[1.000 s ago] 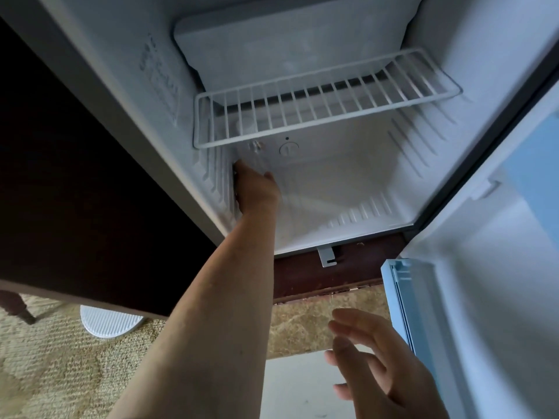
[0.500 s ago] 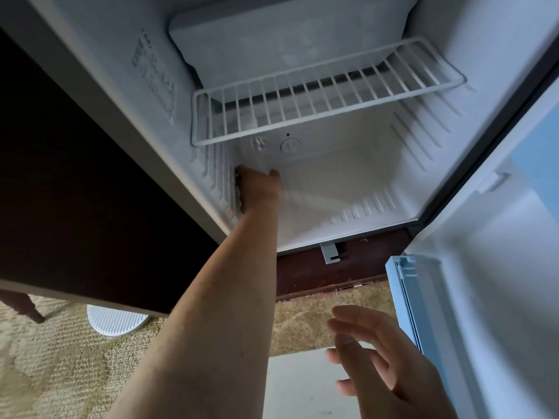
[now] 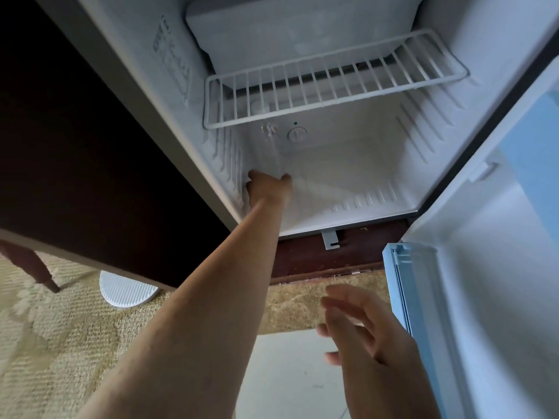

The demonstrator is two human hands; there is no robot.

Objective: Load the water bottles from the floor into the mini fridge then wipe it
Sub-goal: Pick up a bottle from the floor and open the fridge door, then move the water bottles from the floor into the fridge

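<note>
The mini fridge point(image 3: 357, 164) stands open, its white inside showing no bottles. My left hand point(image 3: 266, 189) reaches deep into the lower compartment, against the ribbed left wall near the back corner. Its fingers are hidden behind the back of the hand, so I cannot tell whether it holds anything. A faint pale shape lies just right of it on the fridge floor. My right hand point(image 3: 363, 334) hovers low in front of the fridge with fingers spread, slightly blurred and holding nothing. No water bottle is in view.
A white wire shelf point(image 3: 332, 83) spans the fridge above my left hand, a dial point(image 3: 297, 134) below it. The open door point(image 3: 484, 297) with a pale blue rack point(image 3: 402, 297) stands right. Dark wooden cabinet point(image 3: 75, 146) left; a white round object point(image 3: 127, 291) on the carpet point(image 3: 60, 343).
My left hand has slid a little further along the left wall toward the back corner. The right hand has stayed near the door, its fingers shifting slightly.
</note>
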